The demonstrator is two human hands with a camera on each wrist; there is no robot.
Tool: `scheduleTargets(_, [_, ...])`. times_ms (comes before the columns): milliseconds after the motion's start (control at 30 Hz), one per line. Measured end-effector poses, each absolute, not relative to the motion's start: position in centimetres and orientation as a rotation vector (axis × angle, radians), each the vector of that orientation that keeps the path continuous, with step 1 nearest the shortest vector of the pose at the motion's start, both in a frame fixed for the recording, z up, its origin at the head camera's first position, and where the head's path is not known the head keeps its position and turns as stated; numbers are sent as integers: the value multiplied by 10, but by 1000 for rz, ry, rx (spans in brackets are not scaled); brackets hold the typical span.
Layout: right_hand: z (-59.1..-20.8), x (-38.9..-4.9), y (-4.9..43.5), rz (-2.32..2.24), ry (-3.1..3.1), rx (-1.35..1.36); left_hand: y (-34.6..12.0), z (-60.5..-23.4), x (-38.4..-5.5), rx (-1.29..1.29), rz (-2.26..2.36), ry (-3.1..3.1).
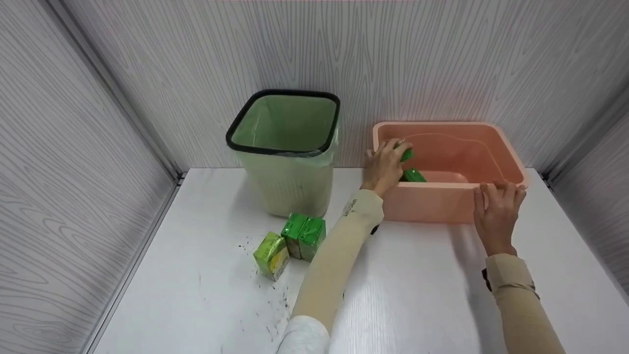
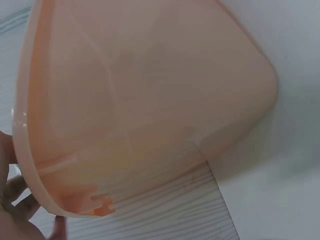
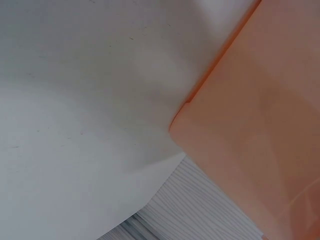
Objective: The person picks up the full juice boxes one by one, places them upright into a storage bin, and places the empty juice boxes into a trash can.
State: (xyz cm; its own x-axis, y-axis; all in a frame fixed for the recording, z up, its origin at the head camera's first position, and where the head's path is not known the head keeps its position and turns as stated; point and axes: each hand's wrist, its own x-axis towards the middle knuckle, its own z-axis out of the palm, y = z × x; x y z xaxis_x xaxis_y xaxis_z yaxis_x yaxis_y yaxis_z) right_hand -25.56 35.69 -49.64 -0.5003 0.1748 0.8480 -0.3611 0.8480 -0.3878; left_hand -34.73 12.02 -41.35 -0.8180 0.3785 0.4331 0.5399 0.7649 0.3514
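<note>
A pink plastic bin (image 1: 427, 204) stands at the right, against the back wall. At its left corner my left hand (image 1: 385, 167) reaches over the rim and holds a small green carton (image 1: 406, 155), mostly covered by the fingers. Below it, another green carton (image 1: 414, 175) lies inside the bin. My right hand (image 1: 499, 211) grips the bin's front rim near the right corner, fingers bent over the edge. In the left wrist view, part of the left hand (image 2: 15, 212) shows beside the bin's rim (image 2: 22, 125). The right wrist view shows the bin's side (image 3: 250, 125), but no hand.
A pale green waste bin (image 1: 295, 182) with a black rim stands left of the pink one. In front of it sit two green cartons (image 1: 304, 236) side by side and a yellow-green carton (image 1: 271, 255). Dark crumbs lie scattered on the white table (image 1: 221, 295).
</note>
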Motion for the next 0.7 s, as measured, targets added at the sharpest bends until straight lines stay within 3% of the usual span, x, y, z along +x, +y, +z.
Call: scheduleTargets(700, [-496,-241,352,639,-1975,133,137,-418,-353,-585,-548,-2861])
